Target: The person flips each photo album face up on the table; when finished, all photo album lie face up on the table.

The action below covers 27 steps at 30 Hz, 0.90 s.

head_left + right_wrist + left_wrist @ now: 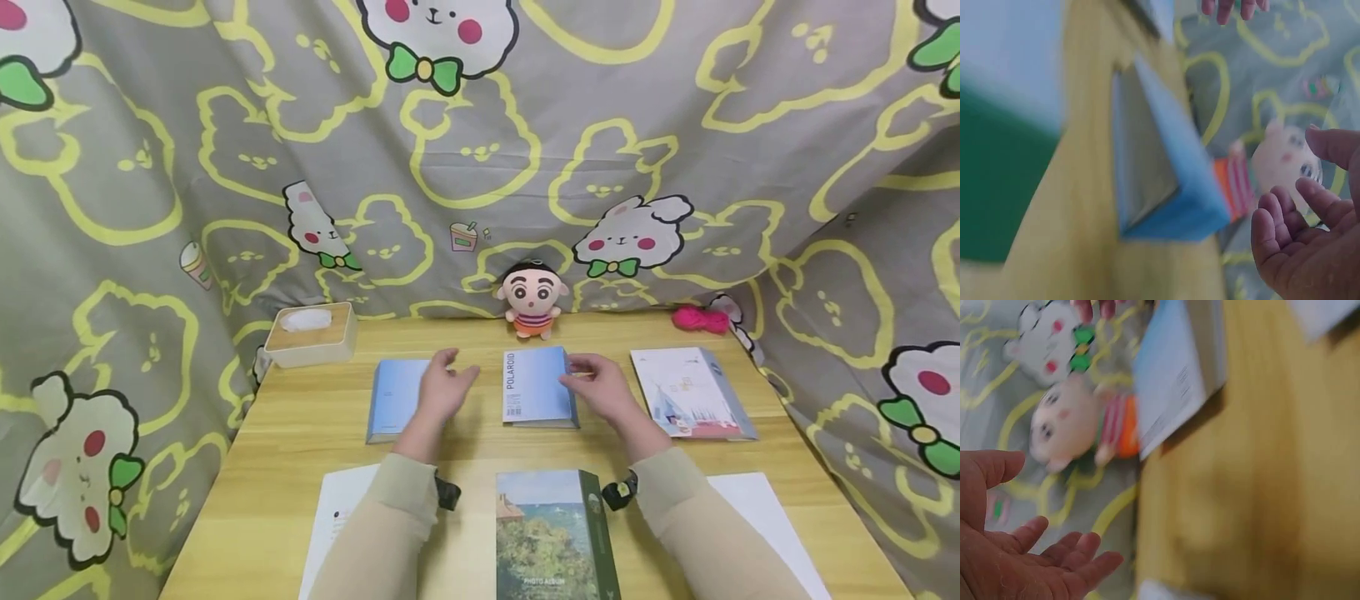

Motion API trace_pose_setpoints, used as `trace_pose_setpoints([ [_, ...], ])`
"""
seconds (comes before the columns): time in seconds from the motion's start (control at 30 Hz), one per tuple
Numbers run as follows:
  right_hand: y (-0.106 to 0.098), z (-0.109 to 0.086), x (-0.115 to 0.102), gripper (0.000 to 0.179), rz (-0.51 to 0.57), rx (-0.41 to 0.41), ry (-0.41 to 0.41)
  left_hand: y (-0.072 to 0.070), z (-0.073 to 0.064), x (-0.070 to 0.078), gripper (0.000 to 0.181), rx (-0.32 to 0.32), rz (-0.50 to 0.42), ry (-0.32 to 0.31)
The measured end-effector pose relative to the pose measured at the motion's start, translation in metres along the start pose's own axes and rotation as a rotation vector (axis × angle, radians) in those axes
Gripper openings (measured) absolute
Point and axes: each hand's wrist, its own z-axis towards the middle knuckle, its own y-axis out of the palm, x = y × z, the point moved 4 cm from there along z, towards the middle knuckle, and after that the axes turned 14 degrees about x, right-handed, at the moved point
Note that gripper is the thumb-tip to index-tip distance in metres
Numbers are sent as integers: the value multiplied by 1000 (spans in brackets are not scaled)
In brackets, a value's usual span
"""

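Observation:
A blue album printed POLAROID (542,387) lies in the middle of the table's back row, its cover slightly raised. My right hand (602,387) is over its right edge, thumb and fingertips overlapping it in the head view. In the right wrist view that hand's fingers (1285,228) are loosely bent and spread apart, with nothing between them. My left hand (444,390) hovers at the right side of another blue album (397,396), partly covering it. The left wrist view shows its palm and its spread fingers (1079,556) holding nothing.
A white illustrated album (675,392) lies at the back right. In front are a green-spined photo album (543,533) and white albums partly under my forearms. A plush doll (532,300), a tissue box (311,335) and a pink bundle (700,320) stand along the curtain (465,125).

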Motion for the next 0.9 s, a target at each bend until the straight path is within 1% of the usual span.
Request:
trace_pose_setpoints([
  [0.07,-5,-1,14,57,2,-5,38,18,-7,-3,69,-40,17,6],
  [0.17,-6,-3,30,63,21,-35,77,39,-14,-9,71,-72,28,28],
  [0.3,-4,-8,39,68,18,-74,106,62,-20,-16,74,-103,36,29],
  [0.4,-1,-10,45,68,3,-76,140,77,-25,-19,75,-154,67,35],
  [0.5,4,-13,47,66,22,-81,174,86,-31,-20,75,-205,87,35],
  [0.57,8,-14,48,63,38,-75,194,90,-35,-20,73,-223,106,34],
  [0.67,11,-15,48,62,59,-53,224,93,-41,-15,71,-223,100,28],
  [0.77,10,-16,47,62,48,-9,248,97,-45,-11,68,-222,90,7],
  [0.9,8,-17,45,56,50,29,275,102,-52,-8,67,-232,88,-24],
])
